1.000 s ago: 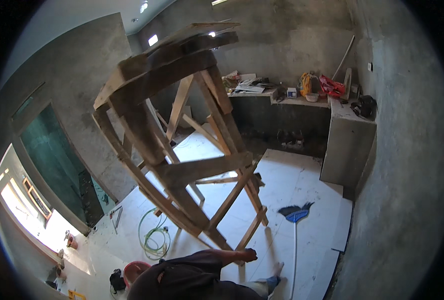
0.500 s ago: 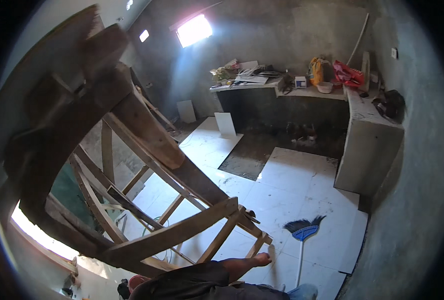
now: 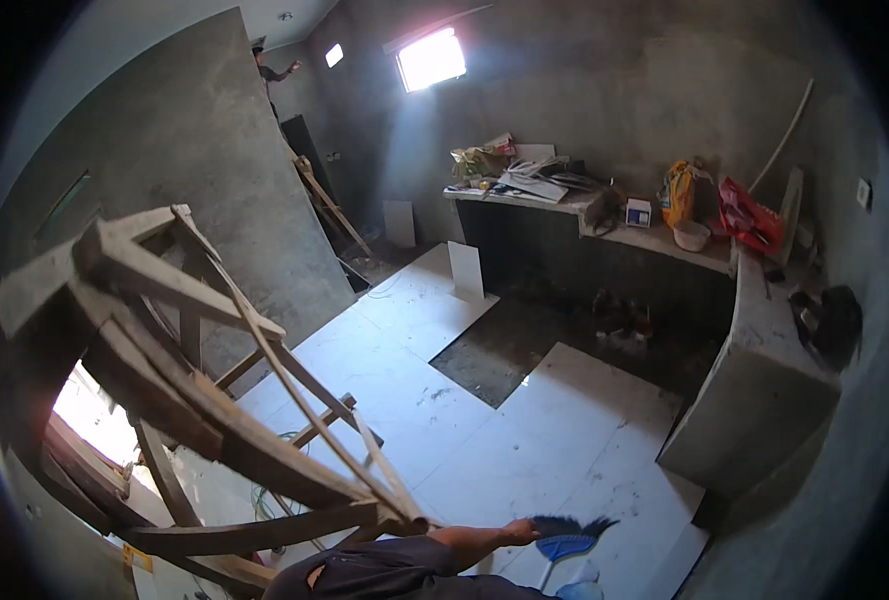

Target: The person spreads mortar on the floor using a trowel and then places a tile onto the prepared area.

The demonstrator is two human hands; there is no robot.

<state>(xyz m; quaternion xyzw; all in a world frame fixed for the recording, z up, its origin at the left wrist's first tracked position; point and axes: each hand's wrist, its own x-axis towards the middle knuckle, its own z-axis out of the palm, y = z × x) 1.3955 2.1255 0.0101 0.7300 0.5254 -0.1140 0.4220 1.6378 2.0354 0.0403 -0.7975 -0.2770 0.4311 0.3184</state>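
My left hand (image 3: 520,532) extends rightward from the dark-clothed body at the lower edge. Its fingers look curled, with nothing visible in them. It is nearest the dark bristles and blue head of a broom (image 3: 565,545) lying on white floor tiles (image 3: 395,350); I cannot tell whether they touch. A tall, rough wooden frame (image 3: 165,268), built of nailed boards, fills the left side beside me. Part of a green hose or cord lies behind its lower rails. My right hand is out of view.
A concrete counter (image 3: 765,350) runs round the right, holding cardboard scraps, yellow and red bags and a bowl (image 3: 691,236). An untiled patch (image 3: 485,355) adjoins a standing tile (image 3: 465,268). Another person (image 3: 270,70) reaches from behind the grey wall, high above leaning planks (image 3: 325,190).
My view has shifted: the wooden frame now sits lower and farther left, and the window and other person appear. The broom is lower in view, with my left hand now near its bristles.
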